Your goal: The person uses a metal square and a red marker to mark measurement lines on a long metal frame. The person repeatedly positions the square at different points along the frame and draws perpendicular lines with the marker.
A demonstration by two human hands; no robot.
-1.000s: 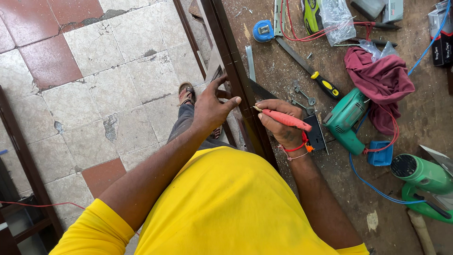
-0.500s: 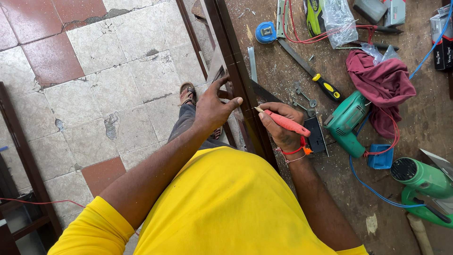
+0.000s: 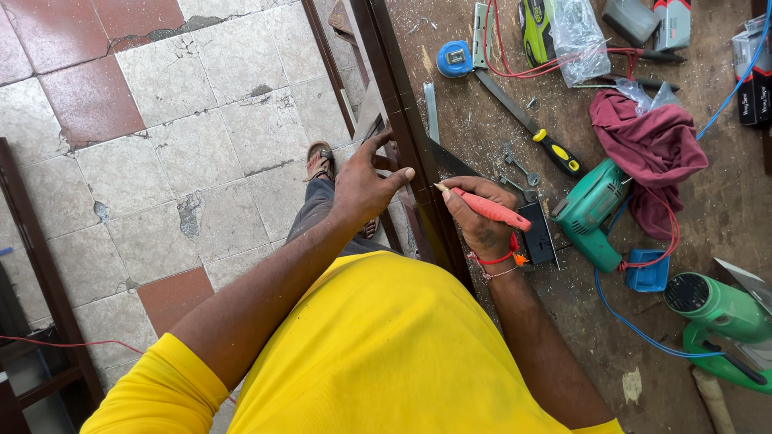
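Workshop: bench (image 3: pixel 724 217) w/ power tools (image 3: pixel 591 210), filings.

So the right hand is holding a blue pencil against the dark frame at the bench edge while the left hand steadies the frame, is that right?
Not quite: the pencil is red, not blue, as the head view shows. The right hand holds it against the dark frame at the bench edge, and the left hand steadies that frame.
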